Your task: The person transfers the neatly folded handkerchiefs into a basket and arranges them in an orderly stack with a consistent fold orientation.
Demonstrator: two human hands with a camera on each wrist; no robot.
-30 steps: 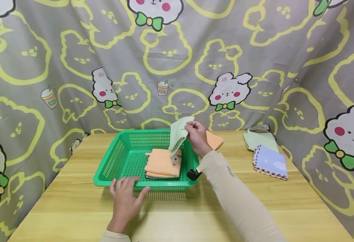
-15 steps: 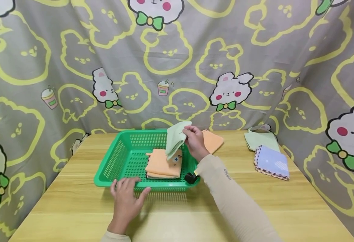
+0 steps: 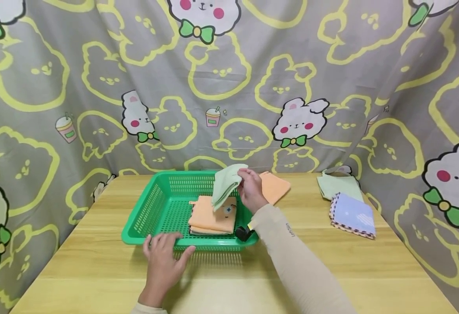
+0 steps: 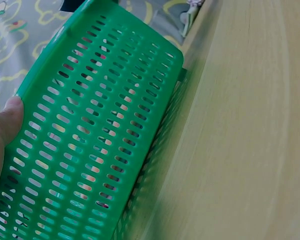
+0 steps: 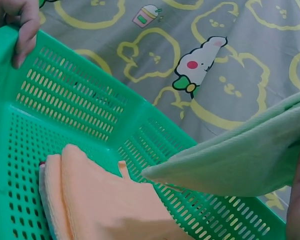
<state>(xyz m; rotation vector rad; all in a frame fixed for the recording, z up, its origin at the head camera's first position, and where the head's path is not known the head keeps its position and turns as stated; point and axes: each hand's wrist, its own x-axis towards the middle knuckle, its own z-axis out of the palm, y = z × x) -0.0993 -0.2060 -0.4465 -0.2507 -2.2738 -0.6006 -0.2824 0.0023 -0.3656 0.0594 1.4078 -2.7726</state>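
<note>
My right hand (image 3: 251,189) pinches a folded pale green towel (image 3: 226,185) by its right edge, holding it tilted above the basket. Under it, a folded peach towel (image 3: 210,218) lies in the right half of the green plastic basket (image 3: 133,226); other layers show below its edge. My left hand (image 3: 163,259) grips the basket's front rim, with fingers (image 5: 26,37) bent over it inside and the thumb (image 4: 11,117) on the outer side. In the right wrist view, the green towel's lower corner hangs beside the peach towel's loop; whether they touch, I cannot tell.
Another peach cloth (image 3: 276,187) lies on the wooden table (image 3: 292,226) behind my right hand. Farther right, a pale blue towel with a checked edge (image 3: 353,216) overlaps a green one (image 3: 339,186). A patterned curtain (image 3: 233,100) hangs around the table's back and sides.
My right hand has lowered the green towel and shifted it slightly left over the peach towel. The left hand has stayed on the basket rim.
</note>
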